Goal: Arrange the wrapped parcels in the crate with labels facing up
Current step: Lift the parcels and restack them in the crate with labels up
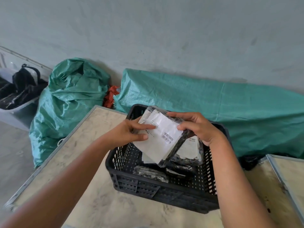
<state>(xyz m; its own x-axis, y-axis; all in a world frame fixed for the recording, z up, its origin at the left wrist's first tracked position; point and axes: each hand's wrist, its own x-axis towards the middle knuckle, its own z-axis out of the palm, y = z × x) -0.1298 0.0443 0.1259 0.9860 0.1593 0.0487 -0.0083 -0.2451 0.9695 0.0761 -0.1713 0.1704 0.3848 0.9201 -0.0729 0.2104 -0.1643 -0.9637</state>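
Black plastic wrap and a white label [162,137] cover the parcel [164,139] that a person holds in both hands above a black crate [164,193]. The left hand [130,132] pinches the parcel's left edge, thumb lying on the label and fingers underneath. The right hand [197,129] clamps the far right corner, fingers curled over the top edge and thumb pressed on the label side. The parcel is tilted, label up toward the camera, a barcode showing near its right edge, and its lower end dips inside the crate. A second parcel [189,150] with its label up lies in the crate just beside and partly under the held one. Two more parcels [150,174] rest on the crate floor near the front wall, dark wrap showing. The crate stands on a pale table [92,162]. Beyond the table, green sacks [70,99] sit against a grey wall [148,30], and a tub [19,116] of dark bags stands at far left.
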